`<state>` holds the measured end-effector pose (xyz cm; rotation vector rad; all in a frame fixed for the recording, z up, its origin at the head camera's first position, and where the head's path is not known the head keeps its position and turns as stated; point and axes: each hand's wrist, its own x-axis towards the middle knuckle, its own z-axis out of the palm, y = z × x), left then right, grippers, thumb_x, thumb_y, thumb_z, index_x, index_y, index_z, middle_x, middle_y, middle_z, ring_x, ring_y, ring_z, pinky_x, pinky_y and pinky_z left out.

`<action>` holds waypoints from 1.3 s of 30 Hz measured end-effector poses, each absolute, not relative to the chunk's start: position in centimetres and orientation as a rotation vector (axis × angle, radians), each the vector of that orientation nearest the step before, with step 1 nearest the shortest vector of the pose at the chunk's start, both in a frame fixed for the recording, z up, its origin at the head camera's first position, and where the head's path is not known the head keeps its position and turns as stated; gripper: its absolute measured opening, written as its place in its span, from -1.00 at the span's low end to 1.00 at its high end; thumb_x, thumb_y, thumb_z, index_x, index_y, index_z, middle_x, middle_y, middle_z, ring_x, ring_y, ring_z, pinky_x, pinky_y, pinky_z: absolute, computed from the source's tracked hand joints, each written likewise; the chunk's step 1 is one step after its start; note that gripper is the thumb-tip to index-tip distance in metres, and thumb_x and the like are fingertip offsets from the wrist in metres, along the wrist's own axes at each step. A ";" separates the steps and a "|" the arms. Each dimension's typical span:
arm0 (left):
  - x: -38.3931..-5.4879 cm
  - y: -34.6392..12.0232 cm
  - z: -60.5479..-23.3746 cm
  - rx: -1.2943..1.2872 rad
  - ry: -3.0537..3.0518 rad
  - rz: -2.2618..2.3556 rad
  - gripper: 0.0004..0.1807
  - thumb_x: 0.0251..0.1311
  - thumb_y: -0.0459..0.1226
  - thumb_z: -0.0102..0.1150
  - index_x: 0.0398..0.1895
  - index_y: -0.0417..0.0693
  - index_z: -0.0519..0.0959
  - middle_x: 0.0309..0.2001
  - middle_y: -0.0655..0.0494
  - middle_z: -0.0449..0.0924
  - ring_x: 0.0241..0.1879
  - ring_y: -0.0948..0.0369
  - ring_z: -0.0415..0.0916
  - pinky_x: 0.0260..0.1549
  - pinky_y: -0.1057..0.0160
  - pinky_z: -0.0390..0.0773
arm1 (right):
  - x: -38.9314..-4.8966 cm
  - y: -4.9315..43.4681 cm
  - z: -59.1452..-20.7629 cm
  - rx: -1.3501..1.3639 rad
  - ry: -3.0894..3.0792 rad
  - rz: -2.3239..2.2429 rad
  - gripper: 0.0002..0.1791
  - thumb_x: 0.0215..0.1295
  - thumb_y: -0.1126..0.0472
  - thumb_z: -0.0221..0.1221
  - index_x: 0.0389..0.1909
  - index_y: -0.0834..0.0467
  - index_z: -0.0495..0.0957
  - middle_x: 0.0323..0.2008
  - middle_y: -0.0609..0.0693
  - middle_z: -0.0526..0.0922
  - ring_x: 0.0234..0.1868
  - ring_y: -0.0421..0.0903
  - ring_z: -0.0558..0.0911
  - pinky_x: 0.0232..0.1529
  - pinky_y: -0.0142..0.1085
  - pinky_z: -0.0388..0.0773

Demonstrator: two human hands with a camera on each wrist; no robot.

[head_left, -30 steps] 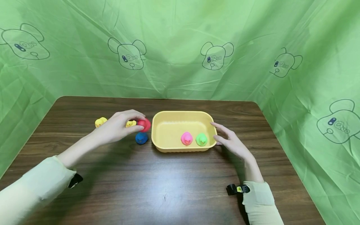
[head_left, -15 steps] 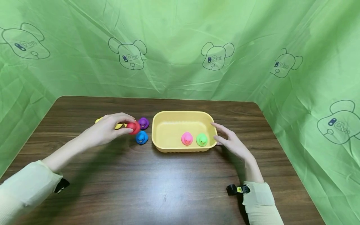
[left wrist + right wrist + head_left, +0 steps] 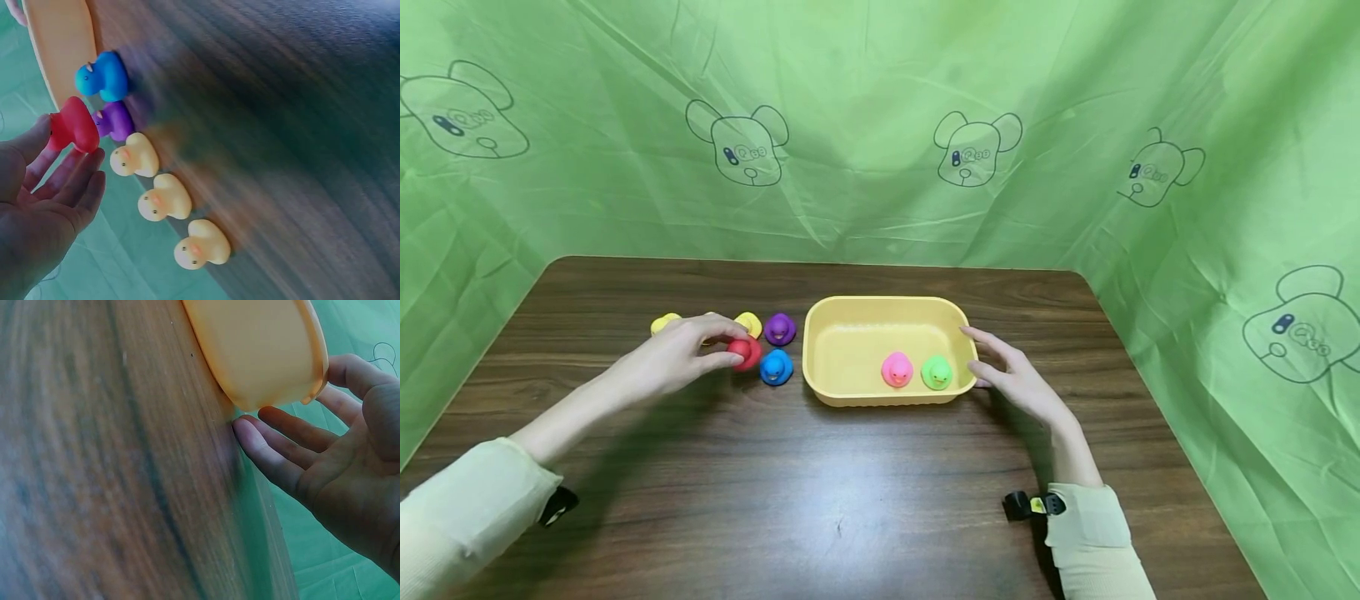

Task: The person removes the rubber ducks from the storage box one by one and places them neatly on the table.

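In the head view my left hand (image 3: 673, 354) pinches a red toy duck (image 3: 745, 353) between thumb and fingertips, just left of a blue toy duck (image 3: 777, 367). Behind the blue one sits a purple toy duck (image 3: 780, 329). A row of three yellow toy ducks (image 3: 205, 244) runs leftward from it, partly covered by my left hand in the head view. My right hand (image 3: 1018, 379) touches the right end of a yellow plastic basket (image 3: 880, 398) with loosely extended fingers. Inside the basket, a pink toy duck (image 3: 897, 369) and a green toy duck (image 3: 937, 372) sit toward the near right.
The dark wooden table (image 3: 850, 500) extends around the basket on every side. Green cloth (image 3: 865, 142) printed with bear heads hangs behind the table and along its sides.
My left hand has carried the red duck leftward and slightly nearer, from in front of the purple duck to beside the blue one. The purple duck has come into view. My right hand stays put.
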<state>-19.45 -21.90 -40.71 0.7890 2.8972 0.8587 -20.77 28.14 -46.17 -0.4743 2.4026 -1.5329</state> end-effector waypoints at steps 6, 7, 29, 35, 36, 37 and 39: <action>-19.5 -22.6 -41.7 0.751 2.898 0.830 -0.75 0.31 -0.22 0.36 0.02 -0.04 0.70 0.01 0.11 0.75 0.08 0.12 0.65 0.11 -0.01 0.61 | -20.7 28.1 -46.1 -0.464 2.400 -1.539 -0.36 0.55 0.16 0.13 0.58 -0.02 0.22 0.47 0.28 0.37 0.32 0.23 0.53 0.01 -0.39 0.72; -19.5 -22.6 -41.8 0.748 2.897 0.824 -0.74 0.32 -0.22 0.36 0.03 -0.04 0.70 0.03 0.09 0.75 0.10 0.10 0.65 0.12 -0.02 0.60 | -20.7 28.1 -46.1 -0.462 2.398 -1.542 -0.36 0.55 0.16 0.13 0.58 -0.02 0.23 0.47 0.28 0.37 0.32 0.23 0.53 0.01 -0.39 0.72; -20.0 -23.1 -44.3 0.810 2.916 0.792 -0.82 0.23 -0.25 0.42 -0.10 0.09 0.74 0.02 0.12 0.78 0.15 0.02 0.67 0.14 -0.08 0.62 | -20.8 27.9 -46.0 -0.463 2.401 -1.536 -0.36 0.55 0.16 0.13 0.58 -0.03 0.22 0.48 0.27 0.36 0.34 0.23 0.51 0.01 -0.39 0.71; -20.1 -23.2 -44.6 0.823 2.930 0.783 -0.81 0.23 -0.26 0.42 -0.09 0.05 0.75 0.02 0.10 0.78 0.15 0.01 0.67 0.15 -0.08 0.61 | -20.8 27.9 -46.0 -0.461 2.409 -1.532 -0.36 0.55 0.15 0.14 0.58 -0.03 0.23 0.45 0.29 0.39 0.32 0.22 0.53 0.00 -0.38 0.71; -20.1 -23.2 -44.7 0.823 2.932 0.782 -0.80 0.22 -0.26 0.42 -0.09 0.04 0.75 0.02 0.09 0.78 0.14 0.01 0.67 0.15 -0.08 0.61 | -20.8 28.0 -46.0 -0.463 2.409 -1.530 -0.36 0.55 0.15 0.14 0.58 -0.03 0.23 0.46 0.29 0.38 0.32 0.22 0.53 0.00 -0.38 0.71; -20.1 -23.2 -44.7 0.823 2.933 0.783 -0.80 0.22 -0.27 0.42 -0.08 0.03 0.75 0.02 0.08 0.78 0.14 0.00 0.67 0.15 -0.08 0.61 | -20.8 28.0 -46.1 -0.463 2.409 -1.531 -0.36 0.55 0.15 0.14 0.58 -0.03 0.22 0.46 0.29 0.38 0.33 0.22 0.52 0.00 -0.38 0.71; -20.1 -23.2 -44.8 0.820 2.931 0.788 -0.79 0.23 -0.27 0.42 -0.08 0.02 0.75 0.02 0.07 0.78 0.14 -0.01 0.67 0.15 -0.09 0.60 | -20.8 28.0 -46.1 -0.462 2.407 -1.532 -0.36 0.55 0.15 0.13 0.58 -0.03 0.22 0.47 0.29 0.36 0.34 0.23 0.51 0.01 -0.39 0.71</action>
